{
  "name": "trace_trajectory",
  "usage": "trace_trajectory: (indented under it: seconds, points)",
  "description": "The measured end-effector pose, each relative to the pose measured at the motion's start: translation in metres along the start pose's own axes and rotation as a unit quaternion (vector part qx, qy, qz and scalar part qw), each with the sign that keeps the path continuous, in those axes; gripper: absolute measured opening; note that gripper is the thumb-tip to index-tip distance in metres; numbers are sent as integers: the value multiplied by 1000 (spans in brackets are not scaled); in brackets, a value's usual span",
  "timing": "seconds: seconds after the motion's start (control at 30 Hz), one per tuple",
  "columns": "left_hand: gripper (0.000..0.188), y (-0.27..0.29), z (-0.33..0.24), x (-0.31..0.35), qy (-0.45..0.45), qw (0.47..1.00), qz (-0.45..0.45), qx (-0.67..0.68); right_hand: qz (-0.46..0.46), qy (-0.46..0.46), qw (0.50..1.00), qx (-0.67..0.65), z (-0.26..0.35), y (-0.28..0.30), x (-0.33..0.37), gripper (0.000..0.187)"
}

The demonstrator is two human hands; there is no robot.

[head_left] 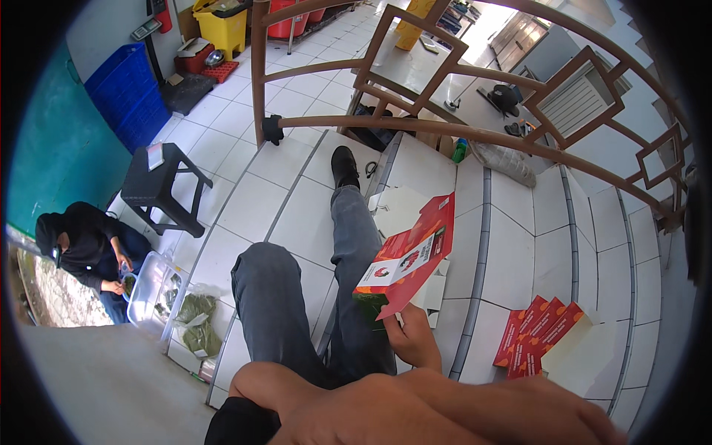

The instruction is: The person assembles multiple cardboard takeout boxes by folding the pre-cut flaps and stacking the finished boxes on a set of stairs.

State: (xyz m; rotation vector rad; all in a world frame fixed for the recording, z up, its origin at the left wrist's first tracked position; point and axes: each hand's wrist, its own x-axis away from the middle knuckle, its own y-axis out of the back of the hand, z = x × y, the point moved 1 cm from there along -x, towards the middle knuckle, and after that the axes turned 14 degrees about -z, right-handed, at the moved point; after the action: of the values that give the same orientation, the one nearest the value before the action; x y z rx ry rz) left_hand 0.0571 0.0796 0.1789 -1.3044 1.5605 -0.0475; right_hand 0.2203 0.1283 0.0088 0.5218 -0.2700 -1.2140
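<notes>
Pinched at its lower edge by my right hand (415, 337) is a red folding carton (411, 248) with orange patterns, a white printed panel and a green end. It is tilted in front of my right leg, its flap spread upward. My left arm (271, 382) comes in from the lower left. The forearms overlap close to the camera, so my left hand's fingers cannot be made out. Several flat red cartons (538, 337) lie fanned on the tiled step to my right, beside pale cardboard (586, 356). More pale cardboard (400, 211) lies behind the held carton.
Brown metal railing (326, 122) curves across the white tiled steps. To the left are a black stool (159, 178), blue crates (130, 89), a clear plastic tub (152, 300) and a bag of green material (199, 326). A person (81, 248) in dark clothes works beside the tub.
</notes>
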Motion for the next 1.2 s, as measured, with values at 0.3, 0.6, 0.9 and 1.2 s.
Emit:
trace_trajectory:
  seconds: [0.3, 0.6, 0.9, 1.2]
  points:
    - [14, 28, -23, -3, -6, 984, -103, -147, -2, -19, 1000, -6, 57, -13, -12, 16]
    - [13, 105, 73, 146, 82, 714, -107, -687, 40, -63, 985, -159, -6, -24, 5, 34]
    - [29, 76, 108, 118, 107, 545, -16, -831, 187, 105, 970, 110, -21, -6, 37, 50]
    - [74, 76, 194, 131, 272, 588, 44, -761, -334, -94, 928, 137, -60, 57, 11, 21]
